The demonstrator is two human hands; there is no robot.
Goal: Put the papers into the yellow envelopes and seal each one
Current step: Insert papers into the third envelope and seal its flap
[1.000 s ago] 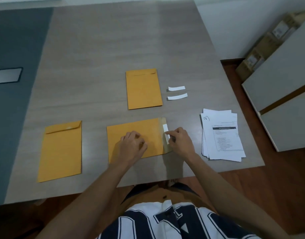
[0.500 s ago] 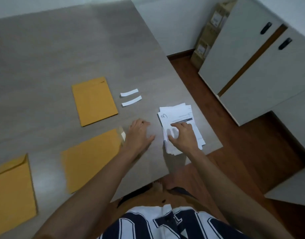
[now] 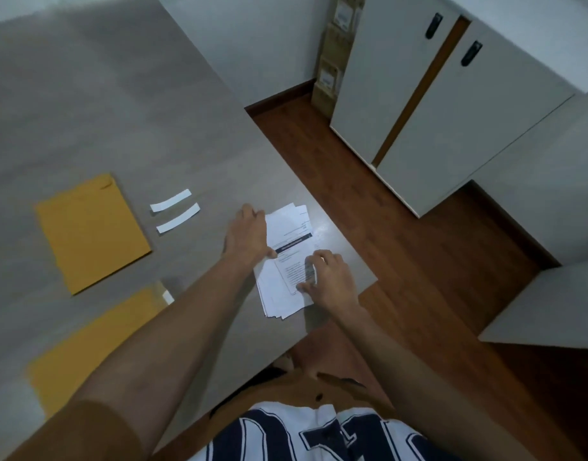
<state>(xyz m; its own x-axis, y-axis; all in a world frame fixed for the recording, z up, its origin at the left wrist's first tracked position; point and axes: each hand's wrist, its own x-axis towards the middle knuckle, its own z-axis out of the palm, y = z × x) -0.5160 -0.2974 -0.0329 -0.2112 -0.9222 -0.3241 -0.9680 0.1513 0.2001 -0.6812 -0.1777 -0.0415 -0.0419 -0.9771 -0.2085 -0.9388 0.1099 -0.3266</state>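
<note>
A stack of white printed papers [image 3: 287,261] lies near the table's right front corner. My left hand [image 3: 247,236] rests on the stack's left edge, thumb on the top sheet. My right hand [image 3: 329,277] lies on the stack's near right part, its fingers on the top sheet, which curls up slightly at the fingertips. One yellow envelope [image 3: 91,231] lies flat to the left. A second yellow envelope [image 3: 96,341] lies nearer me with its flap open and a white strip at the flap; my left forearm crosses over part of it.
Two white peel-off strips [image 3: 174,211] lie between the far envelope and the papers. The grey table [image 3: 119,111] ends just right of the papers. White cabinets [image 3: 435,111] and cardboard boxes [image 3: 332,51] stand on the wooden floor to the right.
Both hands left the near envelope and its strip and moved right onto the paper stack. The view swung right, and the third envelope on the left dropped out of sight.
</note>
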